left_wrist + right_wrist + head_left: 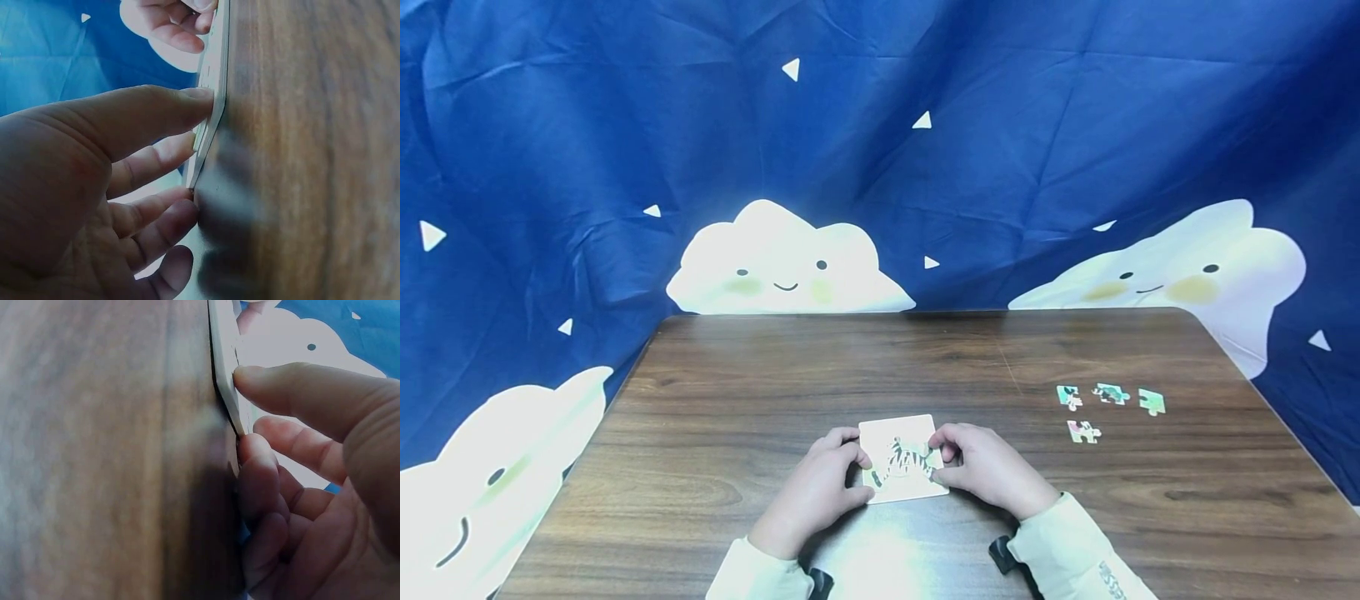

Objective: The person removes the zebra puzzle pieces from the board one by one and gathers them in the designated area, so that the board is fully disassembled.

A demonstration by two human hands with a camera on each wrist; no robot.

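Dark wood table [715, 392], blue cloud-print backdrop [587, 150] — bright, even light

Both hands sit at the near middle of the counter [715, 392], the left hand [816, 492] and right hand [981, 467] closing in on the puzzle board [901, 433] from either side, so that spot is crowded. Four loose puzzle pieces [1108, 404] lie well apart to the right, the only other obstacle on the wood. The far half and the whole left side lie open, bounded behind by the blue cloth backdrop [880, 150]
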